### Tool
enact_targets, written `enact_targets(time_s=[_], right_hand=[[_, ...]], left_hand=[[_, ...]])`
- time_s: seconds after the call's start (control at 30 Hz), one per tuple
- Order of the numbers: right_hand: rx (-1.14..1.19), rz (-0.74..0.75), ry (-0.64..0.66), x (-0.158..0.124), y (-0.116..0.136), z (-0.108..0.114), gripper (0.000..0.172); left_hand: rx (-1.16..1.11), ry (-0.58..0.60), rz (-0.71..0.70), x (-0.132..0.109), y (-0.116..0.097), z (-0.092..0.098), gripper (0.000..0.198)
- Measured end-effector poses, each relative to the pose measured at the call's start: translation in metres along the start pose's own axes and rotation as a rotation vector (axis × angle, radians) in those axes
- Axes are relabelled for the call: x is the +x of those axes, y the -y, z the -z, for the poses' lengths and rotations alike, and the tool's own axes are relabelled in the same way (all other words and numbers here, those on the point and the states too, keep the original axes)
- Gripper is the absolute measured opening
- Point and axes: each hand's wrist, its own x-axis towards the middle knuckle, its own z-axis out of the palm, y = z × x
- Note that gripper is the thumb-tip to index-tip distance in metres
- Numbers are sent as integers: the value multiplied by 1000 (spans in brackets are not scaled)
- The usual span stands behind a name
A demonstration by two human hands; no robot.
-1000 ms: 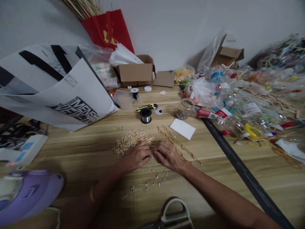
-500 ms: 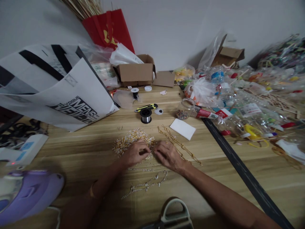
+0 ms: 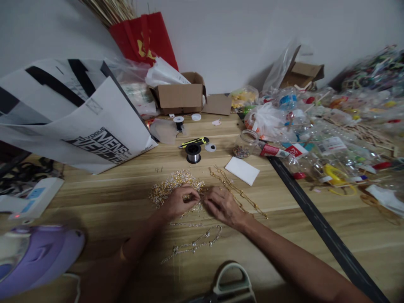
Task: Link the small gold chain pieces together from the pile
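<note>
My left hand [image 3: 178,202] and my right hand [image 3: 222,205] meet at the near edge of a heap of small gold and silver chain pieces [image 3: 172,186] on the wooden table [image 3: 104,198]. The fingertips of both hands pinch small bits of chain between them; what exactly each holds is too small to tell. A silver beaded chain [image 3: 192,244] lies just in front of my wrists. Gold chains [image 3: 238,192] stretch out to the right of my right hand.
A spool of wire [image 3: 193,152], a yellow utility knife [image 3: 193,142] and a white card [image 3: 241,170] lie behind the heap. A large white shopping bag [image 3: 75,118] fills the left. A cardboard box [image 3: 179,97] stands at the back. Plastic bags and bottles [image 3: 315,126] crowd the right.
My left hand has lifted slightly and curled its fingers onto the chain pieces at the heap's edge. My right hand has barely moved.
</note>
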Motion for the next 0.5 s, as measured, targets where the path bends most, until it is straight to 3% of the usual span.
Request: enact_targets(time_s=[0.5], right_hand=[[1, 24, 12, -1, -1, -1, 10]], left_hand=[[7, -76, -58, 0, -3, -1, 7]])
